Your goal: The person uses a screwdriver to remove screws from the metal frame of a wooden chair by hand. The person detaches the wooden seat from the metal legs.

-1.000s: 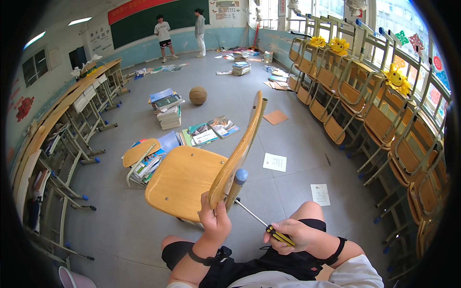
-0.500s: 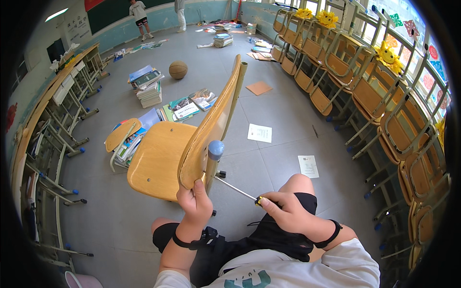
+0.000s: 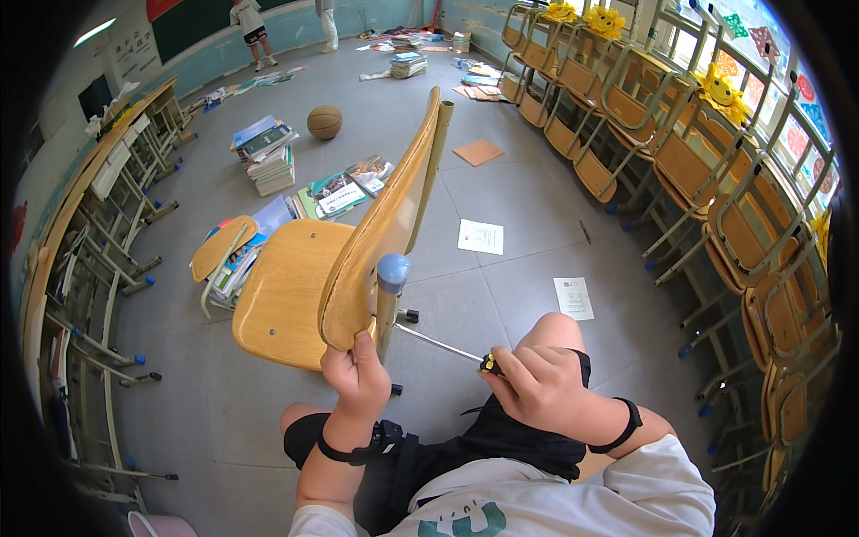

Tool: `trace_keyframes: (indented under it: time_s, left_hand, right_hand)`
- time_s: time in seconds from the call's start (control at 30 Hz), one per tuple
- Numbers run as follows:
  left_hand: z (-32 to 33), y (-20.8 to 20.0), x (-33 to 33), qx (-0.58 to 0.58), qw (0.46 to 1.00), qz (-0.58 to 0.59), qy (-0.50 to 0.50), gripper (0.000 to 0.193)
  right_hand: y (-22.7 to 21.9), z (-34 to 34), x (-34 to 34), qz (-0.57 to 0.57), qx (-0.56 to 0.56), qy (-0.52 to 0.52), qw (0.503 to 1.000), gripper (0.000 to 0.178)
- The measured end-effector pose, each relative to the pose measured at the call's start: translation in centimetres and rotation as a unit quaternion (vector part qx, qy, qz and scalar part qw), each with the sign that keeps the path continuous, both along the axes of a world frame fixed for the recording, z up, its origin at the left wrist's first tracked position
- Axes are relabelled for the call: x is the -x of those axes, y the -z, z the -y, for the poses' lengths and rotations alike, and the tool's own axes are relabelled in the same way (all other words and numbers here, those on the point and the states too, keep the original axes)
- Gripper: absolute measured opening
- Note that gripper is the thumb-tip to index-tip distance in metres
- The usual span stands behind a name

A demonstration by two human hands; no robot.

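A wooden chair (image 3: 288, 300) with a metal tube frame stands before me, its backrest (image 3: 380, 219) on the side nearest my hands. My left hand (image 3: 356, 374) pinches the lower near corner of that backrest between thumb and fingers. In my right hand (image 3: 540, 385) is a screwdriver (image 3: 440, 344) with a black and yellow handle; the fingers are wrapped round it. Its long metal shaft points left, and the tip meets the frame tube just below the blue end cap (image 3: 393, 272). Whether the tip sits in a screw I cannot tell.
Stacked books (image 3: 267, 159), a basketball (image 3: 324, 122) and loose papers (image 3: 481, 237) lie on the floor ahead. Desks (image 3: 98, 179) line the left wall; stacked chairs (image 3: 689, 183) line the right. Two people stand at the back, one in black shorts (image 3: 256, 36). A pink bin (image 3: 161, 525) is at lower left.
My right hand has turned around the screwdriver handle, its knuckles now facing more upward. The left hand keeps its hold on the backrest. The whole view has shifted slightly.
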State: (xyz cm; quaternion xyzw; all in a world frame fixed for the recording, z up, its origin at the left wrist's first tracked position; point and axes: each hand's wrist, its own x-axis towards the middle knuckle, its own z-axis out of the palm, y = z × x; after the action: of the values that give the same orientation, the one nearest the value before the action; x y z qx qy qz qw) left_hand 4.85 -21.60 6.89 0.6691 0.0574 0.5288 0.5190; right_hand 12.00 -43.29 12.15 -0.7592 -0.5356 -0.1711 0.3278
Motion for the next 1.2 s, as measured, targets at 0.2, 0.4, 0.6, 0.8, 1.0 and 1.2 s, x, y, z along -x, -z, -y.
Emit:
trace_keyframes:
  time_s: [0.2,0.4,0.6,0.8,1.0,1.2]
  left_hand:
    - [0.0,-0.4,0.0,-0.012,1.000,-0.001,0.000,0.023]
    - [-0.4,0.1,0.3,-0.005,1.000,-0.019,0.023,0.025]
    - [-0.1,-0.5,0.0,0.012,1.000,0.014,0.019,0.026]
    - [-0.2,-0.8,0.4,-0.012,1.000,-0.008,0.019,0.026]
    - [-0.3,-1.1,0.2,-0.026,1.000,-0.001,0.006,0.026]
    - [-0.6,-0.6,0.7,0.000,1.000,-0.012,0.019,0.025]
  right_hand:
    - [-0.2,0.3,-2.0,-0.527,0.043,-0.158,0.834,0.030]
    - [-0.7,0.3,-1.2,-0.115,0.074,-0.070,0.988,0.023]
    - [0.0,0.1,0.1,-0.172,-0.052,-0.035,0.983,0.022]
    - [0.2,0.4,-2.3,-0.868,0.021,-0.239,0.435,0.037]
    - [-0.3,0.3,-1.0,0.075,0.041,-0.005,0.996,0.020]
    - [-0.5,0.1,-1.5,-0.429,-0.010,-0.081,0.900,0.028]
